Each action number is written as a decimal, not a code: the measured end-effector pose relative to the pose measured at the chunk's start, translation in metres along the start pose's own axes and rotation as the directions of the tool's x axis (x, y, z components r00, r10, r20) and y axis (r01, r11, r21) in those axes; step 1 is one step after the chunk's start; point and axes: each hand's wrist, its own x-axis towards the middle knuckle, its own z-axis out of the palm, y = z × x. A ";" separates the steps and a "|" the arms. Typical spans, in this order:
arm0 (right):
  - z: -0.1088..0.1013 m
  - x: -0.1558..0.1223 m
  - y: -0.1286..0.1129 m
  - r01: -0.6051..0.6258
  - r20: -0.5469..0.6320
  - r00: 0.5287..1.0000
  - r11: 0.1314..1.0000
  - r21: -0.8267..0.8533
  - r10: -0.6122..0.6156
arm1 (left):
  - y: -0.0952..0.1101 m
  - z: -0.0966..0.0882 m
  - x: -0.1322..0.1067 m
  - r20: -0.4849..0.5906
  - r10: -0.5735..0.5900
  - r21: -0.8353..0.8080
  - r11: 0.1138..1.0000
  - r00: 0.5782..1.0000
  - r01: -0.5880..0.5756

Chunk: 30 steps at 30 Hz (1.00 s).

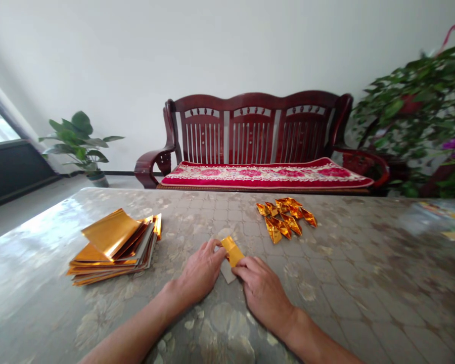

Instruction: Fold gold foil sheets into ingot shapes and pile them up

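Note:
Between my two hands a folded piece of gold foil paper lies on the table, its pale backing showing below the gold. My left hand pinches its left side, and my right hand presses its lower right edge. Left of my hands sits a loose stack of gold foil sheets, the top sheet curling upward. Farther ahead, to the right, lies a heap of several small folded gold foil pieces. Both stand on a mottled stone-patterned tabletop with a glossy surface.
A dark red wooden bench with a red floral cushion stands beyond the table. A potted plant is at the left, with leafy plants at the right. Some printed paper lies at the far right of the table.

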 end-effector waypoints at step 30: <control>0.001 0.004 0.003 -0.016 0.049 0.999 0.998 0.060 0.013 | -0.016 0.003 0.004 -0.076 0.154 -0.089 0.983 0.985 -0.160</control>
